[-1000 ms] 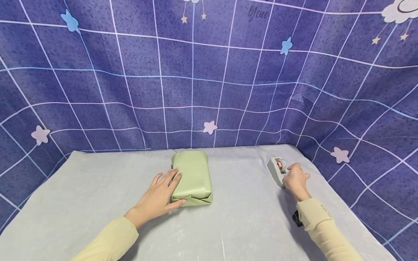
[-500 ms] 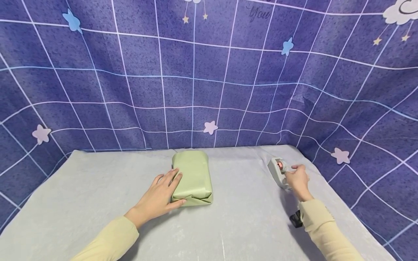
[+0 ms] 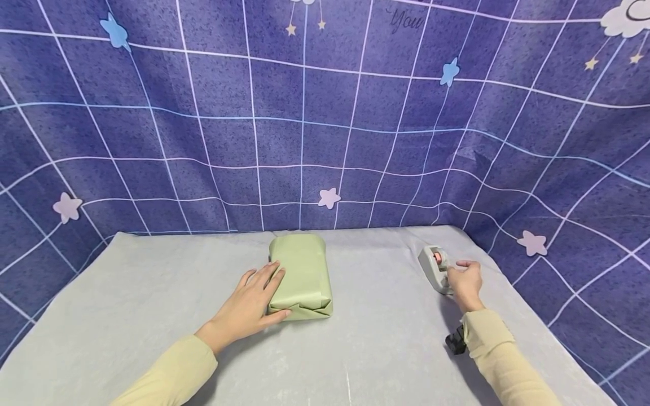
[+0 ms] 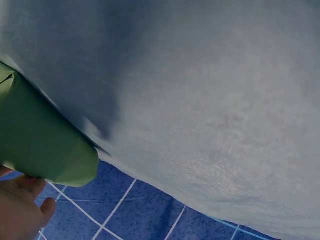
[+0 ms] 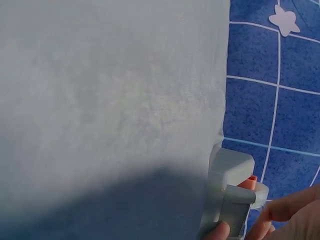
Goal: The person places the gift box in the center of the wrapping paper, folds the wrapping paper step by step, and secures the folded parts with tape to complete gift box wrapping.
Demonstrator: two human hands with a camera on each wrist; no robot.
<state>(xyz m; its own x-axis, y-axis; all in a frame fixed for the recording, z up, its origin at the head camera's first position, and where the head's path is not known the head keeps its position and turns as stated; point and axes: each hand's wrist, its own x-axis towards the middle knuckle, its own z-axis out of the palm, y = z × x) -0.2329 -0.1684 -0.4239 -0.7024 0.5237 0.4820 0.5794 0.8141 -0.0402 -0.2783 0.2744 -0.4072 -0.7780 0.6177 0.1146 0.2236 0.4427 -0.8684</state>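
Observation:
A package wrapped in light green paper (image 3: 301,270) lies on the grey cloth, its folded end facing me. My left hand (image 3: 242,307) rests against its left side, fingers spread over the top and thumb along the near end. Further right stands a pale grey tape dispenser (image 3: 430,269) with a clear roll of tape (image 5: 260,196) on an orange-red core. My right hand (image 3: 466,283) is at its near end. In the right wrist view, the thumb and a bent finger grip the dispenser's two sides; their tips are partly out of frame.
A grey cloth (image 3: 376,338) covers the table. Behind and to the right hangs a blue gridded curtain (image 3: 325,141) with stars and clouds, meeting the table's back edge. A small black device (image 3: 456,340) sits under the right cuff.
My right hand's fingers have shifted slightly around the near end of the dispenser, and the wrist has turned a little. The left hand and the package stay put.

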